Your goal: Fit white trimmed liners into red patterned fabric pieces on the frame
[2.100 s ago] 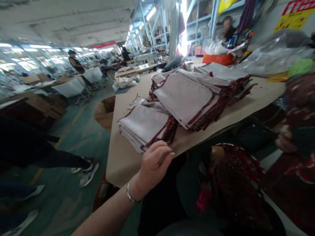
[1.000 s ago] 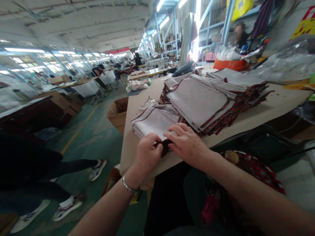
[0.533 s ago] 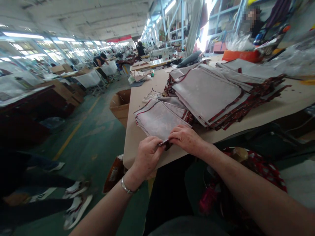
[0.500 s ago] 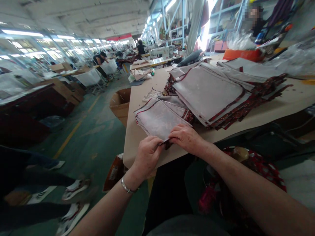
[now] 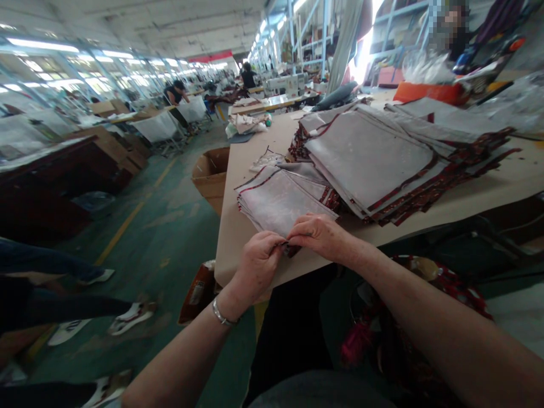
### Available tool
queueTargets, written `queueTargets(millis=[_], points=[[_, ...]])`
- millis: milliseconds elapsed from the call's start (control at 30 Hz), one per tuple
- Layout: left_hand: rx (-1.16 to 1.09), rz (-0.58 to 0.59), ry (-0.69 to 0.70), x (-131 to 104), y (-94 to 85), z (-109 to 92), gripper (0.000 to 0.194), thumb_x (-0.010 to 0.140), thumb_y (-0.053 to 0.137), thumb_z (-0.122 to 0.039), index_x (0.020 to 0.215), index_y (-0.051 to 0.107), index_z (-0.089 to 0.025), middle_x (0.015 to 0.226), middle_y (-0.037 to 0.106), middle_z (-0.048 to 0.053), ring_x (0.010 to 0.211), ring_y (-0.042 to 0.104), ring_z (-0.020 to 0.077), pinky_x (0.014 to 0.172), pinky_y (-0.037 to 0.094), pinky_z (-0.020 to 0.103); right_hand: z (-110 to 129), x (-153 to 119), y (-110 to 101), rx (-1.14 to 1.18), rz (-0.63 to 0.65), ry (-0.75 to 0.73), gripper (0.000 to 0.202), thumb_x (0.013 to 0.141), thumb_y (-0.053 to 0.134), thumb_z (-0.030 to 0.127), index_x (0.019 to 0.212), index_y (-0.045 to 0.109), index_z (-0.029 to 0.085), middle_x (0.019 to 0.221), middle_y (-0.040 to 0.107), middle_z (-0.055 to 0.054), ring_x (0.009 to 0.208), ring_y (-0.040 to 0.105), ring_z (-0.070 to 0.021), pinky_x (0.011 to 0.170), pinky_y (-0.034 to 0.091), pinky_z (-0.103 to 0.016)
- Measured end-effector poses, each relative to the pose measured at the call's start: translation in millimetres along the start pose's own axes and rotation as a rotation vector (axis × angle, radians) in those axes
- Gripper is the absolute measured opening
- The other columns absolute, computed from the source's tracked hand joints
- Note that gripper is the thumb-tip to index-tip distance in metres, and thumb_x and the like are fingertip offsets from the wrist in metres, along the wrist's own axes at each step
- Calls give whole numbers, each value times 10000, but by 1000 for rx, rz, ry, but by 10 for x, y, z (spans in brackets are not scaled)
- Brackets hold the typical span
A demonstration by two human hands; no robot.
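A small stack of grey-white fabric panels (image 5: 280,195) with dark red edging lies at the near left corner of the table. My left hand (image 5: 260,259) pinches the near corner of the top fabric panel between thumb and fingers. Right beside it, my right hand (image 5: 321,235) grips the same near edge, fingertips almost touching those of the left. A bit of dark red trim shows below the fingers; the exact fold between them is hidden. To the right rises a larger stack of similar panels (image 5: 374,156), with patterned dark red borders.
An open cardboard box (image 5: 210,184) stands on the floor left of the table (image 5: 238,255). Crumpled cloth (image 5: 249,123) and an orange container (image 5: 429,92) lie farther back. A patterned red bag (image 5: 450,283) is below on the right. Other people's legs and shoes (image 5: 131,320) show at left.
My hands have drawn closer together on the panel's edge, fingertips now nearly meeting. The view has shifted slightly, and the legs at left have moved.
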State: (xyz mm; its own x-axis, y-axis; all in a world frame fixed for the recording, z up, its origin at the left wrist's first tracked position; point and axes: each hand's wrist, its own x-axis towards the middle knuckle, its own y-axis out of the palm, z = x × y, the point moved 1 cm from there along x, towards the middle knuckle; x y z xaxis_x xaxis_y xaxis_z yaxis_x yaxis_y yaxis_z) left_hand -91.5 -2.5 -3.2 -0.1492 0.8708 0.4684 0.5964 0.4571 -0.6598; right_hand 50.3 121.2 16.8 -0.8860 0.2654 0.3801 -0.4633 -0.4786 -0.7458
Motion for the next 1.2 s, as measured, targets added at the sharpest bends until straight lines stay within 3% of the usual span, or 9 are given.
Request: queueTargets(millis=[667,833,967,1200], points=[[35,39,9,22,20,50,147,837,581,-103,837,708,-177,811,688,43,777,621,168,720,496,298,-66,61,-13,-51,209,58,222,834,550,107,900,755,164,805,719,-39,822,605,-163,753,404,-255],[14,39,1,24,-3,0,101,848,602,-186,875,698,-166,853,695,55,819,630,183,764,497,322,-42,30,32,-77,129,68,133,803,610,123,834,732,167,775,698,-30,802,599,-159,757,396,-259],[17,0,-42,35,-49,-84,272,820,669,-360,989,667,-148,961,696,82,910,629,214,828,490,363,57,13,119,-191,-1,103,7,785,661,158,782,667,157,772,665,-34,765,572,-165,742,379,-285],[78,30,-4,56,-107,-197,160,876,594,-301,934,668,-172,901,700,50,857,635,194,789,490,334,190,53,144,-245,-35,85,116,837,552,83,877,645,140,848,681,-68,812,593,-184,771,399,-305]])
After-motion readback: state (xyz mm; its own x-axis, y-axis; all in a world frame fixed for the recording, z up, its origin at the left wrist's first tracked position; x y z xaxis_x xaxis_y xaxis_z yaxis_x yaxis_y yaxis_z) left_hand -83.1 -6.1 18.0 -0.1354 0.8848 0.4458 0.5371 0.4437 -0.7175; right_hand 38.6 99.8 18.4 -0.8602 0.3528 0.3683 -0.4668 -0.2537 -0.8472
